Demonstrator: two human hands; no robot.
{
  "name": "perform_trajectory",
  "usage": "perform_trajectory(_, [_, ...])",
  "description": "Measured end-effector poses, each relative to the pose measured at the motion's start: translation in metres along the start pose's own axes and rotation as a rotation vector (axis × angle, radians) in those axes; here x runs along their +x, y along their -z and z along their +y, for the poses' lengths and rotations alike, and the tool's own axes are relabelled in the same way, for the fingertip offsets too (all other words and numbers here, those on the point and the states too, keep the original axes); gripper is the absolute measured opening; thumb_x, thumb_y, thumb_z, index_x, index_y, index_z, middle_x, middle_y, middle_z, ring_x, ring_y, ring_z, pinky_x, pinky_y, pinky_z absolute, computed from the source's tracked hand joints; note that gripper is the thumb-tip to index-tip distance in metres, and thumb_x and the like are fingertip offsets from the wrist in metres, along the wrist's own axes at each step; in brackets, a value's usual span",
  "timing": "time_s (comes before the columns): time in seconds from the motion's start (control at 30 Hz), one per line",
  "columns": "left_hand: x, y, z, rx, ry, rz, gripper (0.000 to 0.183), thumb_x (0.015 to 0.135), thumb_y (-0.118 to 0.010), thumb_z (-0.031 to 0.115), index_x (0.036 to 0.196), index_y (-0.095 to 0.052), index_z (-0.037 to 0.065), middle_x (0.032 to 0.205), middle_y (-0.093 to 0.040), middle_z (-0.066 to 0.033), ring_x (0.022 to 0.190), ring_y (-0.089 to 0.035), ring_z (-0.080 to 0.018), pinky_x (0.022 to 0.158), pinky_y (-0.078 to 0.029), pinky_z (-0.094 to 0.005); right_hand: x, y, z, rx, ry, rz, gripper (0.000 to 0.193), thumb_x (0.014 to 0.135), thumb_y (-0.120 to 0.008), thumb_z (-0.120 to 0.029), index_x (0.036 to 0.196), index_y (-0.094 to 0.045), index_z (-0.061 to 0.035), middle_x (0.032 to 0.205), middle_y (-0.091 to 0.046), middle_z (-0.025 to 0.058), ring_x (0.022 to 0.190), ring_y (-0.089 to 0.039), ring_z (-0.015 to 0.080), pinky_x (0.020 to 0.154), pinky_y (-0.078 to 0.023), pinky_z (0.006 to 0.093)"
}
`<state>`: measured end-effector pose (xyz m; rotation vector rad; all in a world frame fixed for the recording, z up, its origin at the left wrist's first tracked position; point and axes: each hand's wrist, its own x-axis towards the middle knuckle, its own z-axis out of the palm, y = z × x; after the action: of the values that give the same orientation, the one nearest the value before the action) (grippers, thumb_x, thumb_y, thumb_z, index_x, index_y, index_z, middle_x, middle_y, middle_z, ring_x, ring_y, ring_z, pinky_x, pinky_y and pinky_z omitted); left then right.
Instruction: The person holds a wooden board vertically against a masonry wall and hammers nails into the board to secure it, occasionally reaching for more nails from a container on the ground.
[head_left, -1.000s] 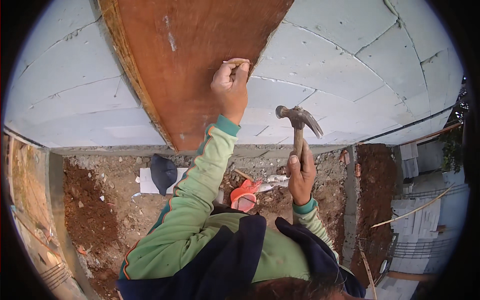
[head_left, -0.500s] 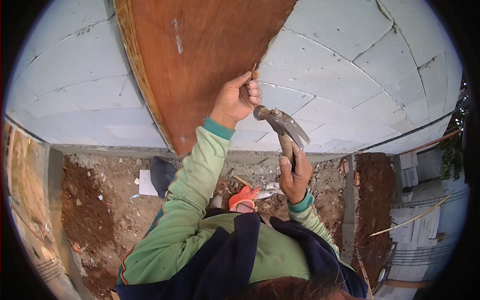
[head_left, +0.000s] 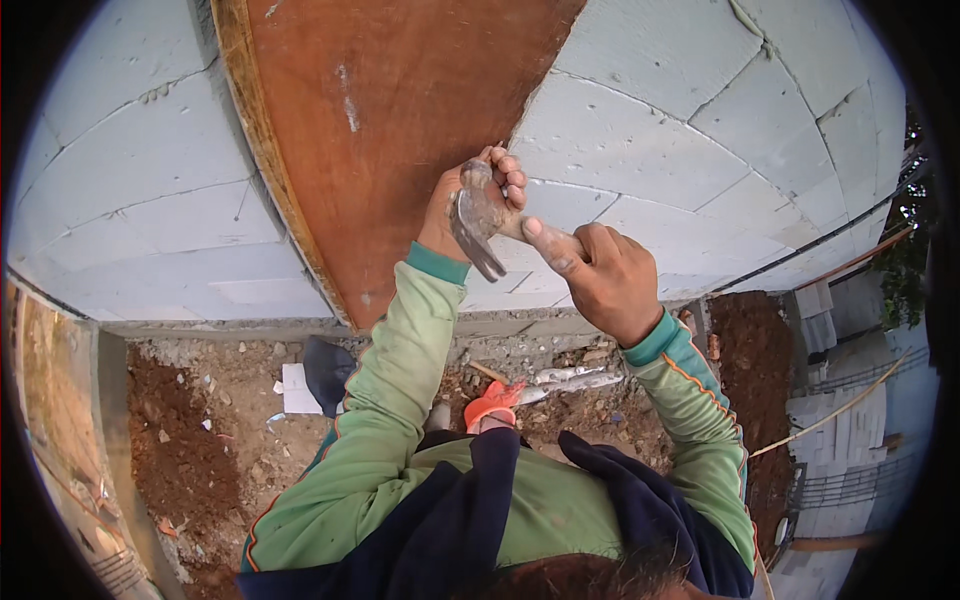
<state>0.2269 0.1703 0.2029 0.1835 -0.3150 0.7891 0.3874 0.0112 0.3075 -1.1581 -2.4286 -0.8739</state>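
I follow both bare hands through the head view, taking my bearings from the brown wooden panel [head_left: 400, 80], a smooth, scuffed sheet with pale scratches and a narrow lower end. The left hand [head_left: 465, 195] is at the panel's right edge, its fingers curled and pressed close together; the hammer covers part of that hand, so I cannot tell what the fingertips pinch. The right hand [head_left: 605, 270], to the right of the panel, wraps its fingers around the handle of the claw hammer [head_left: 478, 212], thumb laid along the wood. I see the hammer's worn metal head overlapping the left hand at the panel's right edge, curved claws pointing downward; I cannot tell whether they touch.

Along the panel's left side runs a rough yellowish timber strip [head_left: 262, 120]. Smooth pale wall blocks [head_left: 640, 190] with thin joints flank the panel. Below the panel I make out crumbly, stony soil [head_left: 200, 430], a dark rounded cloth-like thing [head_left: 325, 372], a flat white piece [head_left: 297, 388] and a crumpled orange thing [head_left: 492, 403].
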Motion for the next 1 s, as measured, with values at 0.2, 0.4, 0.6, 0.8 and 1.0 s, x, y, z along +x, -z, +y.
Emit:
perform_trajectory(0.2, [-0.004, 0.005, 0.003, -0.102, 0.017, -0.036, 0.014, 0.103, -0.053, 0.019, 0.099, -0.060, 0.008, 0.093, -0.060, -0.0063, 0.090, -0.058, -0.0238, 0.082, -0.053, -0.0391, 0.028, 0.040, -0.024, 0.059, 0.235, 0.033, 0.075, 0.079, -0.065, -0.015, 0.148, -0.049, -0.0397, 0.076, -0.042, 0.0022, 0.056, -0.049, 0.0153, 0.045, -0.043, 0.0298])
perform_trajectory(0.4, [0.002, 0.002, -0.007, -0.031, 0.007, -0.087, 0.010, 0.101, -0.055, 0.017, 0.100, -0.060, 0.008, 0.096, -0.059, -0.0046, 0.096, -0.056, -0.0225, 0.086, -0.051, -0.0383, 0.021, 0.016, 0.010, -0.165, 0.013, -0.210, 0.075, 0.078, -0.066, -0.019, 0.148, -0.050, -0.0397, 0.076, -0.039, -0.0008, 0.056, -0.045, 0.0131, 0.046, -0.042, 0.0284])
perform_trajectory(0.6, [0.001, 0.008, 0.001, -0.096, 0.023, -0.004, 0.009, 0.101, -0.055, 0.014, 0.099, -0.060, 0.008, 0.096, -0.060, -0.0048, 0.096, -0.057, -0.0234, 0.089, -0.052, -0.0398, 0.031, 0.038, -0.010, 0.104, 0.382, -0.019, 0.072, 0.077, -0.068, -0.020, 0.145, -0.054, -0.0421, 0.074, -0.037, -0.0005, 0.057, -0.046, 0.0136, 0.044, -0.040, 0.0284])
perform_trajectory(0.8, [0.009, 0.007, -0.005, -0.030, -0.042, -0.010, 0.009, 0.100, -0.055, 0.014, 0.098, -0.060, 0.007, 0.102, -0.066, -0.0072, 0.104, -0.061, -0.0267, 0.093, -0.052, -0.0437, 0.022, 0.011, 0.015, -0.071, 0.104, -0.183, 0.071, 0.077, -0.068, -0.018, 0.144, -0.055, -0.0394, 0.073, -0.037, 0.0008, 0.054, -0.047, 0.0164, 0.044, -0.043, 0.0308])
perform_trajectory(1.0, [0.011, 0.023, -0.009, 0.101, -0.122, -0.071, 0.013, 0.101, -0.055, 0.016, 0.096, -0.062, 0.006, 0.108, -0.071, -0.0093, 0.109, -0.063, -0.0292, 0.099, -0.051, -0.0473, 0.020, 0.005, 0.014, -0.043, -0.020, -0.136, 0.070, 0.078, -0.068, -0.015, 0.143, -0.057, -0.0382, 0.073, -0.038, 0.0015, 0.054, -0.047, 0.0159, 0.045, -0.046, 0.0321])
